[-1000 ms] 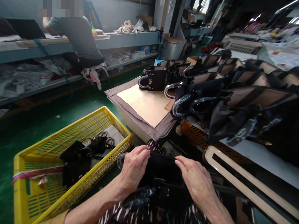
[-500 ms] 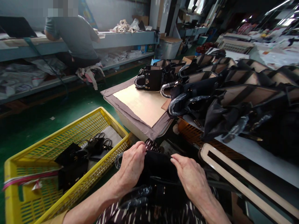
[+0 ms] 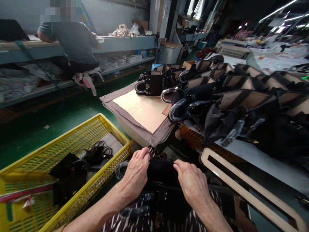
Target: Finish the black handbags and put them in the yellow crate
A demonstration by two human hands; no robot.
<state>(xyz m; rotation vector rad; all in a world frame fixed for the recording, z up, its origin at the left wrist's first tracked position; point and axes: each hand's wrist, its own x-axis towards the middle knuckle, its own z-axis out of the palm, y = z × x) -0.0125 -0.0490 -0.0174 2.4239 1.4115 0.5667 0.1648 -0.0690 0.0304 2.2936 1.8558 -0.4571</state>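
So we've got a black bag (image 3: 166, 196) on our lap, over patterned fabric (image 3: 116, 224), its handles (image 3: 137, 211) wrapped in clear plastic. Our left hand (image 3: 136, 174) pinches the top edge, and our right hand (image 3: 194, 182) grips it further along. Left of us, a yellow crate (image 3: 109, 161) holds smaller black bags (image 3: 70, 188); ahead-right, more handbags (image 3: 198, 95) crowd together.
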